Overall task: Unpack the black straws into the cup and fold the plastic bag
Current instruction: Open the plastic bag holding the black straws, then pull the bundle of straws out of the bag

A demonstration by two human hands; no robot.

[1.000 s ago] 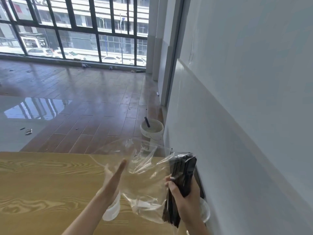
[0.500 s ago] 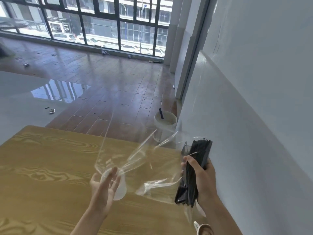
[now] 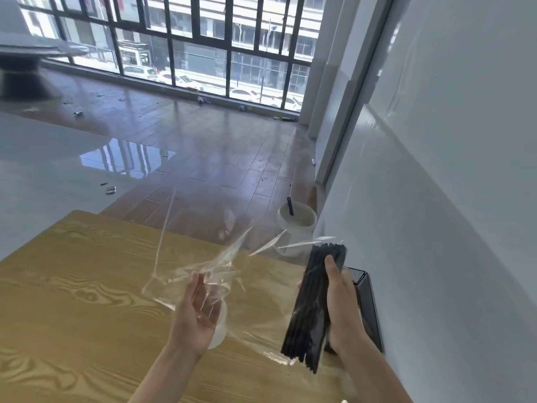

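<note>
A: Table [image 3: 72,286], largest. Bag [image 3: 203,269]?
B: Held over it; left hand [image 3: 194,318] has loosely curled fingers in the film. Cup [image 3: 218,330] directly beneath that hand.
A: Straws [image 3: 315,303]?
B: Right hand [image 3: 341,309] grips the bundle; long axis 1-to-7 o'clock. Cup lies at 9 o'clock from it; I judge the lower end leads.

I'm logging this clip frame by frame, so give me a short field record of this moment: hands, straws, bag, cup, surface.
left hand: palm up, fingers loosely curled round the plastic bag
right hand: grips the black straws, thumb across the bundle
black straws: one bundle, tilted, held above the table
plastic bag: clear, crumpled, stretched between both hands
cup: translucent, mostly hidden behind the left hand; no straws seen in it
table: yellow wood grain
</note>
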